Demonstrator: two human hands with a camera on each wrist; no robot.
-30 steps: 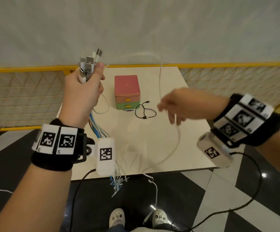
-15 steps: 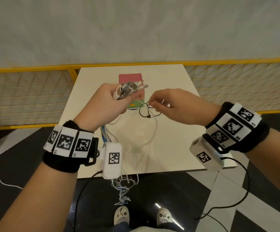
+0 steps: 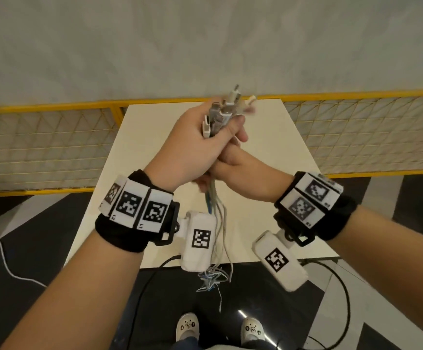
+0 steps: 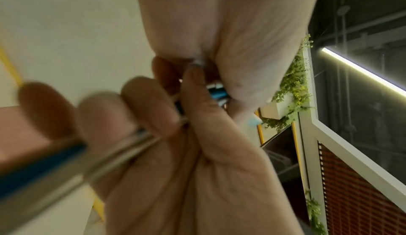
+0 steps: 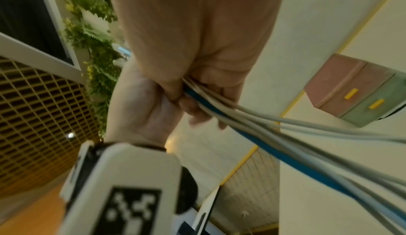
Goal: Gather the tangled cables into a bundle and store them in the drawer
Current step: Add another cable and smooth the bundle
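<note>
My left hand (image 3: 226, 130) grips a bundle of white, grey and blue cables just under their plugs (image 3: 221, 114), held up over the table. Directly beneath it my right hand (image 3: 233, 168) is closed around the same cables. Their loose ends (image 3: 216, 248) hang past the table's front edge. In the left wrist view the right hand's fingers (image 4: 149, 106) curl round the blurred strands (image 4: 66, 158). The right wrist view shows the cables (image 5: 263, 145) running out of the fist, and the pink and green drawer box (image 5: 356, 89) with both drawers closed. In the head view my hands hide the box.
The cream table (image 3: 268, 137) stands against a yellow mesh fence (image 3: 53, 137) and a pale wall. A white cord (image 3: 6, 263) and black cords (image 3: 344, 299) lie on the dark floor near my shoes (image 3: 187, 327).
My left hand rose with the plugs. My right hand left the single white cable, moved left under the left hand and closed on the bundle.
</note>
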